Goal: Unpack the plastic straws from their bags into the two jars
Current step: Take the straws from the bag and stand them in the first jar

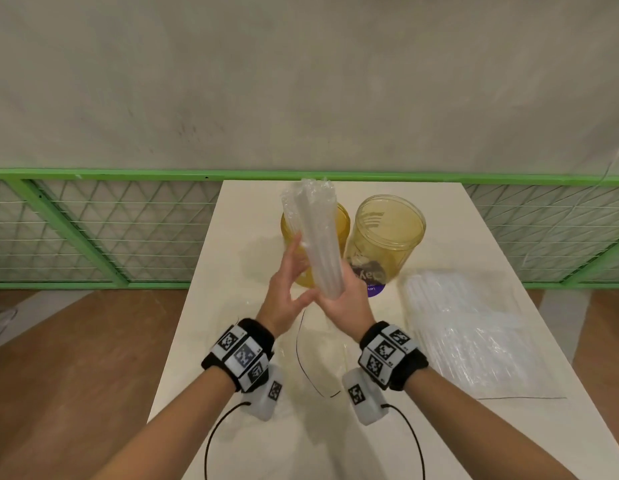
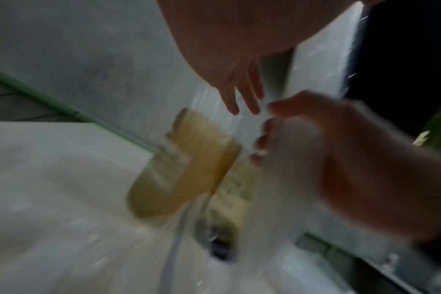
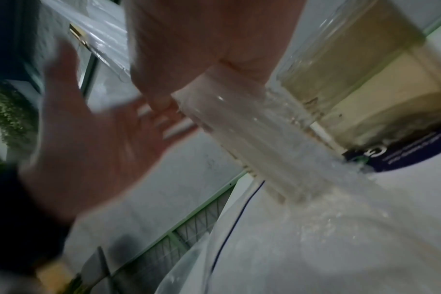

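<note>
Your right hand (image 1: 348, 299) grips the straw bundle (image 1: 316, 237); left hand (image 1: 287, 289) flat vs it, fingers straight. Right jar (image 1: 387, 237) holds no straws; left jar (image 1: 341, 223) hidden, can't tell.

A pale, mottled grey wall (image 1: 301, 81) fills the upper half of the head view. Along its base runs a green-framed railing (image 1: 103, 233) with white wire mesh panels and diagonal green braces, continuing on both sides of a cream-white rectangular table (image 1: 232, 427) that stands end-on against it. Reddish-brown wood-grain floor (image 1: 76, 358) lies to the left and right of the table. Lighting is even and soft, with faint shadows on the table top.
</note>
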`<state>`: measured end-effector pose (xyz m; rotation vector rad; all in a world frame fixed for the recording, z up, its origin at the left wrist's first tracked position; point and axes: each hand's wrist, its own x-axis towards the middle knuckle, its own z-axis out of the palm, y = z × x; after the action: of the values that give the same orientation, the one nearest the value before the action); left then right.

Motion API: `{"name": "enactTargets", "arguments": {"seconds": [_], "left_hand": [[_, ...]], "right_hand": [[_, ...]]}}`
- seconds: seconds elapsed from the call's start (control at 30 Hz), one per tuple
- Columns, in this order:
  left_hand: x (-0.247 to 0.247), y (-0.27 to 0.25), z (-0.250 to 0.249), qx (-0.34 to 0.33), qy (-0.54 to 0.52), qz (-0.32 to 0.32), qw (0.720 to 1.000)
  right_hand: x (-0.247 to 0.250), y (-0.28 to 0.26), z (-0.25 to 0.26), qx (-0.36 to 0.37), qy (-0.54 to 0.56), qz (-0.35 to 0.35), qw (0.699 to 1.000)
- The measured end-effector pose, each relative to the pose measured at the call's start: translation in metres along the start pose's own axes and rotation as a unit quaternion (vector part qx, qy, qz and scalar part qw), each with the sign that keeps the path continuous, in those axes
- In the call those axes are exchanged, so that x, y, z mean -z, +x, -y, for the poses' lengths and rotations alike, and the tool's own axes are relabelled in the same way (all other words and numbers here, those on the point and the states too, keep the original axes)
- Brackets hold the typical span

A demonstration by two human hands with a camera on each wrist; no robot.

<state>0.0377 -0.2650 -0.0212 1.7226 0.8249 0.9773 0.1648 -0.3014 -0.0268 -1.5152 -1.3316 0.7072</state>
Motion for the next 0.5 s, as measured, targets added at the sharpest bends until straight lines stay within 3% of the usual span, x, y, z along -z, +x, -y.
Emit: {"name": "enactTargets", "arguments": {"seconds": [0.1,0.2,0.3,0.4,0.5], "left_hand": [[-0.015,0.015,-0.028,0.006,0.003,-0.025,1.000],[-0.031,0.014,-0.018,0.075,0.005,-0.112,0.991],[-0.040,0.005,0.003,0.133,-0.009,-0.177,0.975],[-0.045,-0.004,0.016,0.113,-0.038,-0.156,0.981],[-0.048,-0.010,0.036,0.151,-0.043,-0.145,0.977]], "right_hand": [[-0.024,-0.004,-0.008,0.029,0.035,0.005,0.999],[-0.031,-0.006,-0.021,-0.029,0.008,0.003,1.000],[-0.030,-0.014,-0.051,-0.062,-0.027,0.057,0.996],[-0.033,-0.031,-0.084,-0.109,-0.086,0.119,0.983],[-0.031,-0.047,-0.103,-0.167,-0.173,0.188,0.952]]}}
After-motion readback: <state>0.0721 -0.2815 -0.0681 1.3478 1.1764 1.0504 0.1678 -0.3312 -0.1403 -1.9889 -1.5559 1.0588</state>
